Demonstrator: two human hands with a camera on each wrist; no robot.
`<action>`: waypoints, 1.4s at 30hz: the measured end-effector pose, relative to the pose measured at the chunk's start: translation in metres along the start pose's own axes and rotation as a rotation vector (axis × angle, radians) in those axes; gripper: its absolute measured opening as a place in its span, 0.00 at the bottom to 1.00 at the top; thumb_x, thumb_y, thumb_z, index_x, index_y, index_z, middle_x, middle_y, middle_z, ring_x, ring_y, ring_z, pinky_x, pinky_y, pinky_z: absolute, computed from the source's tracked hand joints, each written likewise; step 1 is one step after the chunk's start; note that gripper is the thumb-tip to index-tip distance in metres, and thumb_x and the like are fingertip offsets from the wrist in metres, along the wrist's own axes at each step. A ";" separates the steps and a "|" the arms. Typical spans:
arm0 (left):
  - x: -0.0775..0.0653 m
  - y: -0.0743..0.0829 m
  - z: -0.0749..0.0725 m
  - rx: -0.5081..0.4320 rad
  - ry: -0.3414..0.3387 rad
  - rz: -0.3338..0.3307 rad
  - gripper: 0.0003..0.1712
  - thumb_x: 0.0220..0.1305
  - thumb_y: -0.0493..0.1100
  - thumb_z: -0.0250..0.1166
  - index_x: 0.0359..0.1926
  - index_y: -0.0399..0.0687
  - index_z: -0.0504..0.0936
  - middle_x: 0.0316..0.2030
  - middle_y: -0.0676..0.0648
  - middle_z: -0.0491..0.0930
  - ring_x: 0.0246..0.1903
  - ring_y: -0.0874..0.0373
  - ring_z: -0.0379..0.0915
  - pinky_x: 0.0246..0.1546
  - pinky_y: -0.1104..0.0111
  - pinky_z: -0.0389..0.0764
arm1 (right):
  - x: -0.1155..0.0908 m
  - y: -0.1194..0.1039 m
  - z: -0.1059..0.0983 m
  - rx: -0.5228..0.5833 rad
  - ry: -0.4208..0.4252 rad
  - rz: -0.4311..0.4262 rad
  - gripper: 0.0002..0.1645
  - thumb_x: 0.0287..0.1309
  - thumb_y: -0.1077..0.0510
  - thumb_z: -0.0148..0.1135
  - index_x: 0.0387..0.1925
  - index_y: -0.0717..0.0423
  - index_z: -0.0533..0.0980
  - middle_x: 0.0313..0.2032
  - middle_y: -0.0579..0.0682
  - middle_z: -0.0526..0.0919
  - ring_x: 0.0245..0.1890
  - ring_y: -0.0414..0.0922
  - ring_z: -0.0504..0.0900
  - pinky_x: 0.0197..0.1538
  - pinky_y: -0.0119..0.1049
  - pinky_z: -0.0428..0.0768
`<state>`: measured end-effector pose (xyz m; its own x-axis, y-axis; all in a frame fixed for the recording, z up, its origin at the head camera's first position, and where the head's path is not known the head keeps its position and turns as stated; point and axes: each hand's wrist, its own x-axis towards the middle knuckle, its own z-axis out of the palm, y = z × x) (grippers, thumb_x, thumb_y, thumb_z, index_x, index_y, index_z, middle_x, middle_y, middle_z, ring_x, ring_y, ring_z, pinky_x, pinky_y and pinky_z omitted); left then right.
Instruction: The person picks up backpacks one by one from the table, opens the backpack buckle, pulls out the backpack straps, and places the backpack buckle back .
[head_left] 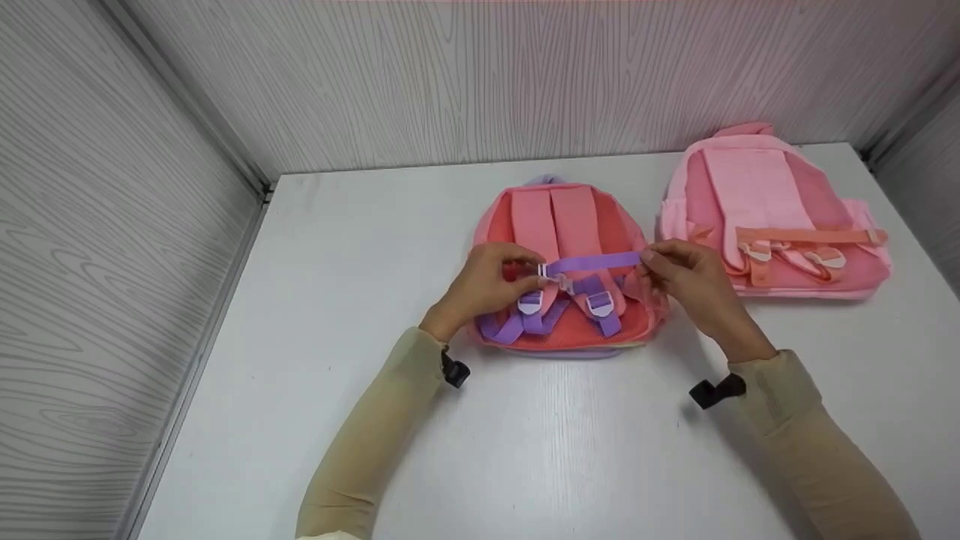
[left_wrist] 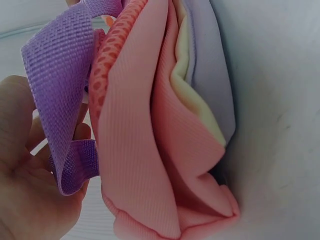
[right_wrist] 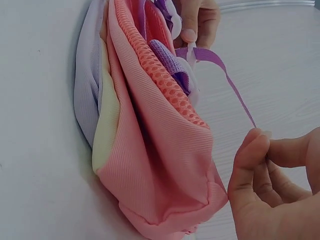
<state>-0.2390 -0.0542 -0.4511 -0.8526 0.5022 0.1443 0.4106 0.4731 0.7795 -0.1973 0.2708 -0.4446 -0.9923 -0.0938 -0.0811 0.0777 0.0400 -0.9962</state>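
Note:
A small coral-pink backpack (head_left: pixel 577 210) lies on the table, its shoulder straps facing up. My left hand (head_left: pixel 491 281) pinches a white plastic buckle (head_left: pixel 543 270) over the middle of the bag. From that buckle a purple webbing strap (head_left: pixel 596 262) runs right, and its end is pinched between the thumb and fingers of my right hand (head_left: pixel 686 281). In the right wrist view the strap (right_wrist: pixel 227 77) arcs from the buckle to the right fingertips. Purple lower straps (head_left: pixel 510 328) with white adjusters (head_left: pixel 600 304) lie beneath the hands. The left wrist view shows a purple strap loop (left_wrist: pixel 62 95) beside the left hand.
A second, lighter pink backpack (head_left: pixel 757 187) with an orange strap lies at the back right, close to my right hand. The white table (head_left: pixel 360 247) meets a wood-grained panel (head_left: pixel 450 82) behind and another (head_left: pixel 90 300) on the left.

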 end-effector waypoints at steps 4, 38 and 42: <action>0.002 0.001 0.000 0.003 -0.006 0.004 0.17 0.68 0.46 0.76 0.55 0.48 0.91 0.50 0.51 0.90 0.51 0.59 0.83 0.60 0.62 0.82 | 0.000 -0.001 -0.003 0.002 0.007 0.008 0.23 0.74 0.52 0.67 0.57 0.68 0.81 0.37 0.49 0.88 0.35 0.42 0.83 0.39 0.27 0.84; 0.010 0.014 0.006 -0.038 -0.050 0.027 0.16 0.69 0.45 0.75 0.55 0.48 0.91 0.52 0.51 0.90 0.58 0.55 0.83 0.65 0.59 0.80 | 0.001 0.004 -0.005 0.040 0.044 0.054 0.21 0.75 0.53 0.66 0.56 0.68 0.80 0.36 0.50 0.86 0.35 0.43 0.82 0.38 0.29 0.85; 0.011 0.016 0.006 -0.033 -0.051 0.013 0.16 0.69 0.46 0.75 0.56 0.49 0.91 0.53 0.52 0.90 0.58 0.56 0.83 0.65 0.58 0.81 | 0.000 0.003 -0.005 0.056 0.044 0.061 0.20 0.75 0.54 0.66 0.55 0.67 0.81 0.35 0.50 0.87 0.34 0.42 0.83 0.37 0.29 0.85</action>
<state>-0.2396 -0.0368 -0.4409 -0.8296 0.5444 0.1240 0.4098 0.4427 0.7976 -0.1979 0.2758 -0.4479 -0.9888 -0.0487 -0.1413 0.1420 -0.0118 -0.9898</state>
